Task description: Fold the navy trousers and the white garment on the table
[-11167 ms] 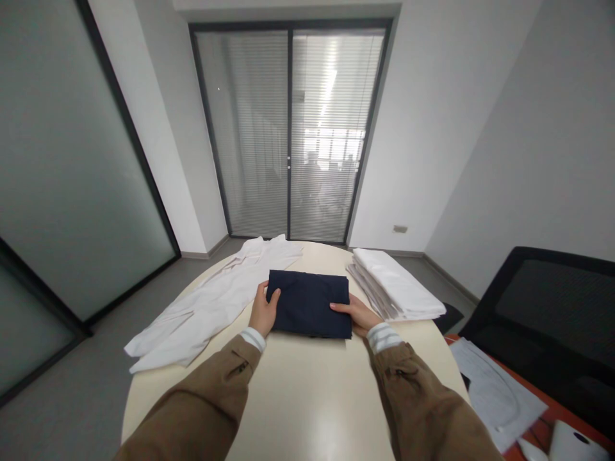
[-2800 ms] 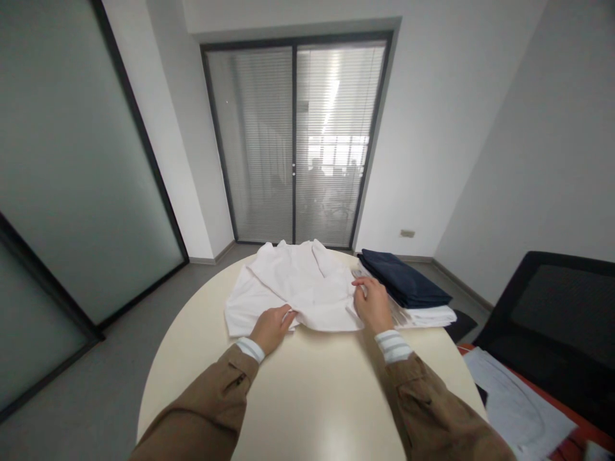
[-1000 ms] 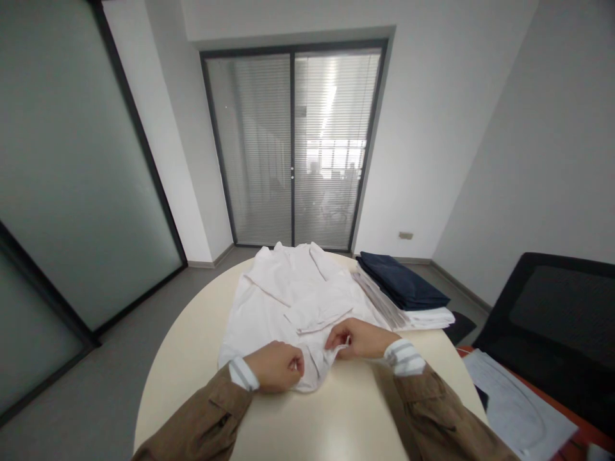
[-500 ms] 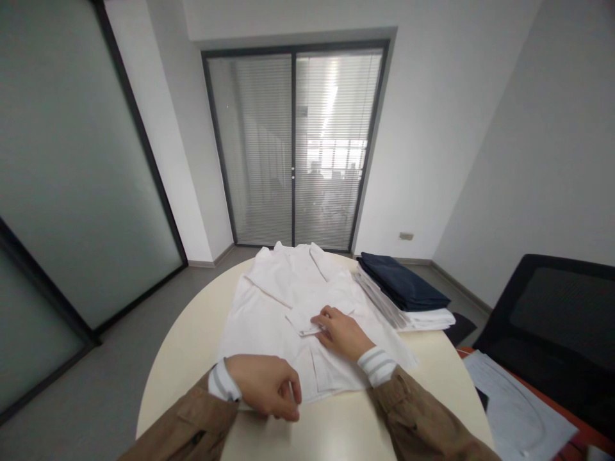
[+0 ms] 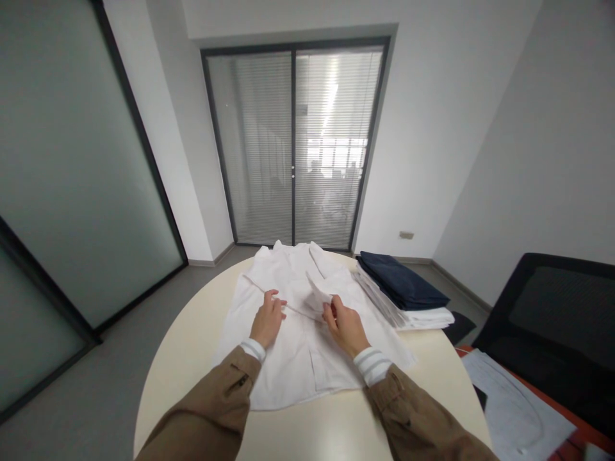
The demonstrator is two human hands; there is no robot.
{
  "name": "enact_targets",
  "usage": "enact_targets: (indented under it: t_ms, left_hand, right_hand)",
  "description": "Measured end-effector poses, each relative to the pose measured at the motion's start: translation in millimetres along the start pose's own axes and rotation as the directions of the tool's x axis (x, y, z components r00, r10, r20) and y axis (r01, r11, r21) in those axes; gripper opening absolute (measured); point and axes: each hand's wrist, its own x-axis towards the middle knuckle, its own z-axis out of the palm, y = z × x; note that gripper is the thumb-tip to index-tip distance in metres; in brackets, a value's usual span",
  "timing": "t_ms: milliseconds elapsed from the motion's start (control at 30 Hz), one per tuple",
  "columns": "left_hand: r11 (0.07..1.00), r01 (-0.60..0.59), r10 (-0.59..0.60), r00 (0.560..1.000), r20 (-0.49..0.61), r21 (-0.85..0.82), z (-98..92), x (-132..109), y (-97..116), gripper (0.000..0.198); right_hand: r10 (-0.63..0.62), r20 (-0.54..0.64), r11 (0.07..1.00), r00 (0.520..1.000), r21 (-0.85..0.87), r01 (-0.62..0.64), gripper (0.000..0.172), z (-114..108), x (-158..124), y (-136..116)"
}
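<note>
A white shirt (image 5: 287, 378) lies spread on the round cream table (image 5: 185, 346), its collar toward the far edge. My right hand (image 5: 344, 325) is closed on one sleeve (image 5: 318, 293) and holds its end lifted off the shirt body. The other sleeve lies folded across the front. Over the left part of the shirt is my left hand (image 5: 268, 319), fingers bent and apart, close to that folded sleeve. Nothing shows between them; whether the fingertips touch the cloth I cannot tell.
At the table's right edge, folded dark blue cloth (image 5: 402, 280) rests on folded white garments (image 5: 425, 319). A black mesh chair (image 5: 552, 326) stands to the right, with a pale sheet-like item (image 5: 519, 403) on its orange seat. A glass door (image 5: 293, 147) with blinds is behind the table.
My left hand has moved from the near edge up and forward onto the shirt, its fingers spreading. My right hand has raised the sleeve end, which was lying flat.
</note>
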Motion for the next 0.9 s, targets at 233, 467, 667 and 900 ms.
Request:
enact_targets:
  t_ms: [233,467,667,900]
  left_hand:
    - [0.881,0.120,-0.032,0.981,0.194,-0.458,4.7,1,-22,0.078]
    - [0.891,0.201,-0.126,0.971,0.204,-0.407,-18.9,2,-23,0.073]
    - [0.994,0.097,-0.091,0.992,0.092,-0.059,-29.1,3,-25,0.035]
    - [0.983,-0.013,-0.024,0.980,0.197,0.183,-28.0,1,-31,0.035]
  right_hand:
    - [-0.624,0.244,0.782,0.743,0.175,0.599,0.026,4,-5,-5]
    - [-0.448,0.219,0.894,0.867,0.142,0.426,0.038,3,-6,-6]
    - [0.092,0.066,0.966,0.994,-0.248,-0.073,0.058,11,0,40]
    - [0.197,0.246,0.921,0.949,-0.379,-0.093,0.063,-7,-1,48]
